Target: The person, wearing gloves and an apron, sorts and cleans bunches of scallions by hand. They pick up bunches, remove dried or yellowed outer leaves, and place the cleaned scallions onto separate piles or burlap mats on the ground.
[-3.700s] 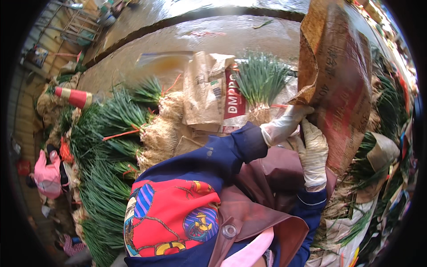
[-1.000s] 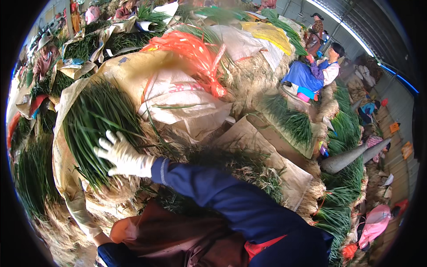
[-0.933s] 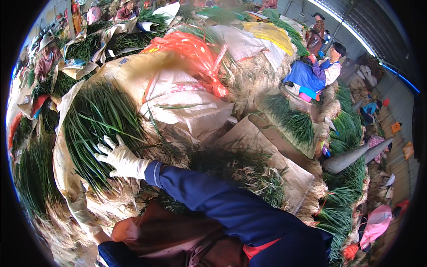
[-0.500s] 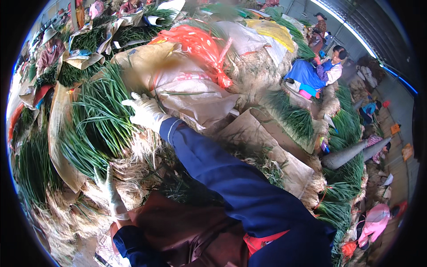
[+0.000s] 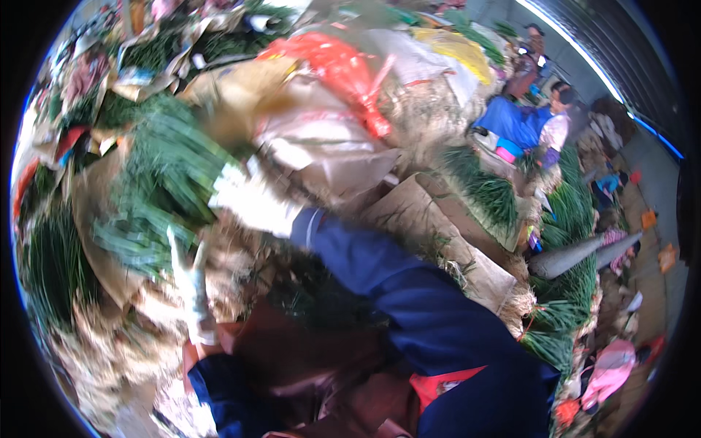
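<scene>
A large heap of green onions, with long green leaves and pale rooty ends, lies at the left and is smeared by motion. My right hand, in a white glove, presses on its right side. Blur hides how those fingers are bent. At the near edge of the heap is my left hand, also gloved, with thumb and a finger spread in a V against the leaves. Pale roots show between the two hands.
Beyond my right hand lie pale sacks and a red plastic bag. A brown sheet stretches across the middle. More green onions line the right side, where a person in a blue apron sits. Another stack stands far left.
My right hand has shifted right and slightly down, and its fingers are no longer clearly spread. My left hand has moved up and right. The heap's leaves have shifted and blurred.
</scene>
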Motion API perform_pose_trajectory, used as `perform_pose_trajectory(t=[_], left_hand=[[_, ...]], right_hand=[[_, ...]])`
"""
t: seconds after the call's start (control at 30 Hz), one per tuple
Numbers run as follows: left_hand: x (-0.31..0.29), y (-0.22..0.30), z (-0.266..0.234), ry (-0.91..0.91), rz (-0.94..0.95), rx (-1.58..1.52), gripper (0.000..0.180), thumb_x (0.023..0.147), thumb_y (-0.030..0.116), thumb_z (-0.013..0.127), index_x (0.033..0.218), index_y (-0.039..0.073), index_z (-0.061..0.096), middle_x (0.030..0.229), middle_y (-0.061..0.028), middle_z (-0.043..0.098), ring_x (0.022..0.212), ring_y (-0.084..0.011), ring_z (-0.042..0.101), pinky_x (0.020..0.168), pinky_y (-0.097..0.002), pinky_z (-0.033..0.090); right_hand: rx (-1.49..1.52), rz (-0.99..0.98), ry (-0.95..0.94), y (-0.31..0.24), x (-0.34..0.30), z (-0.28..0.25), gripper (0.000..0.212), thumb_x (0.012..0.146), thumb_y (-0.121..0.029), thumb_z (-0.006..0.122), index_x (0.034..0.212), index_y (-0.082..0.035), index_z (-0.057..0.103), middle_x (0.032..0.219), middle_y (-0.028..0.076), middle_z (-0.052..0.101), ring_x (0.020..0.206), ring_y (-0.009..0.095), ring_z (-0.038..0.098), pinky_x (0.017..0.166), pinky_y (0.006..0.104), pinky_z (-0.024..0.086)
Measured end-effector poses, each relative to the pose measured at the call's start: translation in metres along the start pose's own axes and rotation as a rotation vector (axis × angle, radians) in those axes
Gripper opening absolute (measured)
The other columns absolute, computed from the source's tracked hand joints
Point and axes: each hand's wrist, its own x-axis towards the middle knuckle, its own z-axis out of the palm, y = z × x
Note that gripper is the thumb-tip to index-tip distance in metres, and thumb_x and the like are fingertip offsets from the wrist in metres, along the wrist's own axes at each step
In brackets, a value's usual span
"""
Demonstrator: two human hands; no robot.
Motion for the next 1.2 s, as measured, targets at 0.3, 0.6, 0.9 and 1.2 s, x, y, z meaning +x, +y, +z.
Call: perform_pose_trajectory(t=[0.3, 0.6, 0.9, 1.2], left_hand=[[0.0, -0.027, 0.005, 0.076, -0.18, -0.436, 0.068, 0.081, 0.011, 0.064, 0.138, 0.0, 0.029, 0.142, -0.0105, 0.032, 0.129, -0.0174, 0.031, 0.103, -0.0278, 0.028], [-0.05, -0.03, -0.032, 0.394, -0.337, -0.438, 0.048, 0.085, 0.012, 0.057, 0.129, -0.002, 0.043, 0.127, -0.0114, 0.052, 0.113, -0.0169, 0.05, 0.096, -0.0259, 0.036], [-0.079, -0.044, -0.034, 0.451, -0.356, -0.174, 0.026, 0.082, 0.018, 0.06, 0.102, 0.002, 0.065, 0.083, -0.0094, 0.068, 0.072, -0.016, 0.062, 0.068, -0.0276, 0.049], [-0.09, -0.009, 0.006, 0.163, -0.384, 0.102, 0.032, 0.083, 0.034, 0.061, 0.086, 0.004, 0.066, 0.067, -0.0047, 0.063, 0.056, -0.0166, 0.056, 0.057, -0.0288, 0.044]], right_hand=[[0.074, -0.032, -0.085, 0.06, -0.013, -0.014, 0.055, 0.077, -0.028, 0.062, 0.129, -0.016, 0.046, 0.128, 0.01, 0.048, 0.121, 0.031, 0.04, 0.103, 0.0434, 0.03], [0.36, 0.012, 0.403, -0.051, -0.031, -0.051, 0.014, 0.065, -0.023, 0.074, 0.073, -0.018, 0.064, 0.081, -0.001, 0.061, 0.092, 0.023, 0.056, 0.082, 0.0377, 0.043], [0.197, 0.102, 0.461, -0.101, 0.007, -0.035, 0.049, 0.065, -0.043, 0.074, 0.102, -0.014, 0.062, 0.101, 0.005, 0.059, 0.102, 0.023, 0.052, 0.084, 0.0383, 0.041], [-0.091, 0.16, -0.103, -0.139, -0.058, 0.007, 0.012, 0.069, -0.017, 0.055, 0.067, -0.009, 0.063, 0.063, 0.009, 0.059, 0.062, 0.024, 0.058, 0.056, 0.0386, 0.042]])
